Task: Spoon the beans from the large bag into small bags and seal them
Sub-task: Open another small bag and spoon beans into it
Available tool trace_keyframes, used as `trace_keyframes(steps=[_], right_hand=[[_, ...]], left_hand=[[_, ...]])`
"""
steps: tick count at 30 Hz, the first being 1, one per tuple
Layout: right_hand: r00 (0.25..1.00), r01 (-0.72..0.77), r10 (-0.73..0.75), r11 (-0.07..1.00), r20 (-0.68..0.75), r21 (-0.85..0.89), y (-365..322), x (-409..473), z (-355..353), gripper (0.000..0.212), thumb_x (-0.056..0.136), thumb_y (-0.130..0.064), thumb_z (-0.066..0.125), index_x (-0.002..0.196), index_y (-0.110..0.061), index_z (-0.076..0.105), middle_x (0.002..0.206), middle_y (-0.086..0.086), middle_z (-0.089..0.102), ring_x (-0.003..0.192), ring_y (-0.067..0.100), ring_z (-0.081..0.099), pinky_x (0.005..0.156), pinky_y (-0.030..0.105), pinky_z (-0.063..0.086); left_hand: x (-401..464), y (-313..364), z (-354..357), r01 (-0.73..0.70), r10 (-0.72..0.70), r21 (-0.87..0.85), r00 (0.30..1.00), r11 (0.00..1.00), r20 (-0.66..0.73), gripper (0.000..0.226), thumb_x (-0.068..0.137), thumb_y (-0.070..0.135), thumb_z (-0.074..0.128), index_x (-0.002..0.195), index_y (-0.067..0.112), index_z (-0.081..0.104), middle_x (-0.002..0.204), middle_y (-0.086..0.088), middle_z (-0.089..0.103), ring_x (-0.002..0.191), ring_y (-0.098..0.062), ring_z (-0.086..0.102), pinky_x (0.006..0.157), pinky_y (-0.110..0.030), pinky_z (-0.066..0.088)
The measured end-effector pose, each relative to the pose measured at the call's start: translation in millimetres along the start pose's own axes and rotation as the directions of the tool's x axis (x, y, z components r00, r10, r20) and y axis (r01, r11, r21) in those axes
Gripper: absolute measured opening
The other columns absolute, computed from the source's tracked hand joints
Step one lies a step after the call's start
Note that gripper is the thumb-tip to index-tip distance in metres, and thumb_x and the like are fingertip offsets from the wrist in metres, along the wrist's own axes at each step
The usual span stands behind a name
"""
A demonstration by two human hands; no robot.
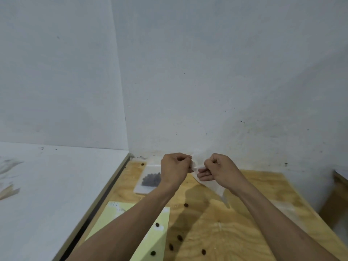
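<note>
Plywood table (235, 232) | left hand (174, 169), right hand (218, 170) raised, fists pinching small bag (212, 185)

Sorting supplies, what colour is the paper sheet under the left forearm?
Pale yellow-green sheet, head view.

1. Small bag (213, 185): clear, thin plastic, apparently empty. It is raised above the table at centre frame, pinched at its upper edge and hanging down to the right, tapering to a point. Its upper part is hidden where it is gripped.
2. Filled bag (146, 182): clear plastic, lying flat on the table, left of centre. A dark cluster of beans sits in its upper right part. Its right edge is hidden behind a forearm.
3. Loose beans (186, 205): dark, oval, scattered singly across the lower centre of the frame, well apart from one another.
</note>
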State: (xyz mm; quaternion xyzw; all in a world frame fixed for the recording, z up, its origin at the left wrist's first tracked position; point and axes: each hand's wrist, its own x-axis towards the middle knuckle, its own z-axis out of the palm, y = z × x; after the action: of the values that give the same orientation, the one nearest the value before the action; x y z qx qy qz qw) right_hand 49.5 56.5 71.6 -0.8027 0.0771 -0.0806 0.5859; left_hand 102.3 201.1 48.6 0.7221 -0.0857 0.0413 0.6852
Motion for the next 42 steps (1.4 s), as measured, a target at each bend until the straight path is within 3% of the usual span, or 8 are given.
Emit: trace_keyframes(steps=[5, 11, 17, 22, 28, 32, 37, 42], right_hand=[[0.987, -0.022, 0.009, 0.997, -0.161, -0.075, -6.3, 3.8, 3.5, 0.017, 0.092, -0.008, 0.06, 0.085, -0.006, 0.045, 0.078, 0.023, 0.075, 0.061, 0.027, 0.076, 0.062, 0.038, 0.063], [0.988, -0.04, 0.028, 0.996, -0.149, -0.074, -9.5, 11.6, -10.8, 0.01, 0.087, -0.012, 0.065, 0.096, -0.012, 0.068, 0.077, 0.012, 0.077, 0.067, 0.028, 0.076, 0.075, 0.048, 0.063], [1.0, 0.011, -0.011, 1.0, 0.027, 0.0, -18.6, 3.3, -12.0, 0.015, 0.087, 0.002, 0.064, 0.087, -0.005, 0.077, 0.063, 0.005, 0.065, 0.051, 0.016, 0.055, 0.05, 0.027, 0.047], [0.998, 0.045, -0.052, 0.985, -0.035, -0.169, -18.7, 6.5, -12.5, 0.036, 0.084, 0.002, 0.064, 0.063, -0.025, 0.074, 0.056, -0.007, 0.064, 0.053, 0.012, 0.056, 0.054, 0.027, 0.048], [0.953, 0.164, -0.231, 0.937, -0.198, -0.307, -5.7, 8.0, -12.1, 0.011, 0.08, -0.008, 0.078, 0.083, -0.014, 0.069, 0.079, -0.003, 0.071, 0.069, 0.009, 0.065, 0.057, 0.008, 0.047], [0.97, 0.2, -0.232, 0.929, -0.07, -0.311, -5.9, 9.2, -17.2, 0.006, 0.077, -0.008, 0.077, 0.074, -0.013, 0.078, 0.072, -0.005, 0.075, 0.067, 0.007, 0.068, 0.06, 0.013, 0.05], [0.987, 0.002, 0.007, 0.998, 0.159, -0.057, -4.7, 11.9, -15.3, 0.02, 0.08, -0.022, 0.085, 0.09, -0.005, 0.08, 0.099, 0.029, 0.073, 0.088, 0.033, 0.076, 0.091, 0.054, 0.058], [0.978, 0.05, -0.036, 0.997, 0.204, -0.067, -0.9, 11.4, -15.5, 0.008, 0.086, -0.013, 0.077, 0.091, -0.012, 0.082, 0.084, 0.01, 0.077, 0.076, 0.021, 0.073, 0.077, 0.035, 0.058]], left_hand=[[-6.3, 2.1, 5.4, -0.296, 0.298, 0.28, 0.954, 0.913, 0.036, 0.015, 0.087, 0.004, 0.067, 0.092, 0.005, 0.081, 0.076, -0.004, 0.077, 0.068, -0.013, 0.07, 0.065, -0.02, 0.055], [-5.3, 1.4, -8.9, -0.412, 0.378, 0.171, 0.904, 0.895, 0.202, 0.009, 0.089, 0.019, 0.076, 0.091, 0.011, 0.08, 0.089, 0.002, 0.076, 0.081, -0.008, 0.07, 0.073, -0.024, 0.055], [12.2, 3.1, -19.7, -0.626, 0.277, 0.49, 0.744, 0.607, 0.608, 0.135, 0.06, 0.06, 0.089, 0.161, 0.016, 0.012, 0.165, 0.006, 0.015, 0.153, -0.007, 0.007, 0.124, -0.028, 0.003], [20.6, -3.1, -16.4, -0.711, 0.375, 0.542, 0.699, 0.448, 0.608, 0.103, 0.065, 0.044, 0.088, 0.148, 0.01, 0.038, 0.123, -0.002, 0.052, 0.111, -0.02, 0.049, 0.102, -0.036, 0.041], [25.4, -11.3, -20.6, -0.689, 0.386, 0.633, 0.724, 0.353, 0.572, 0.1, 0.065, 0.057, 0.082, 0.144, 0.013, 0.042, 0.119, -0.001, 0.053, 0.105, -0.022, 0.053, 0.092, -0.032, 0.041], [25.3, -15.4, -21.4, -0.705, 0.435, 0.672, 0.69, 0.224, 0.579, 0.105, 0.059, 0.065, 0.079, 0.141, 0.011, 0.043, 0.112, -0.002, 0.054, 0.098, -0.024, 0.053, 0.09, -0.037, 0.043], [18.3, -22.8, -7.0, -0.726, 0.56, 0.668, 0.626, 0.165, 0.542, 0.116, 0.056, 0.086, 0.065, 0.138, 0.007, 0.049, 0.104, 0.0, 0.058, 0.09, -0.02, 0.053, 0.083, -0.034, 0.043], [22.4, -19.9, -2.7, -0.729, 0.535, 0.64, 0.65, 0.241, 0.54, 0.079, 0.069, 0.071, 0.057, 0.119, 0.009, 0.059, 0.098, -0.001, 0.063, 0.084, -0.021, 0.058, 0.076, -0.033, 0.044]])
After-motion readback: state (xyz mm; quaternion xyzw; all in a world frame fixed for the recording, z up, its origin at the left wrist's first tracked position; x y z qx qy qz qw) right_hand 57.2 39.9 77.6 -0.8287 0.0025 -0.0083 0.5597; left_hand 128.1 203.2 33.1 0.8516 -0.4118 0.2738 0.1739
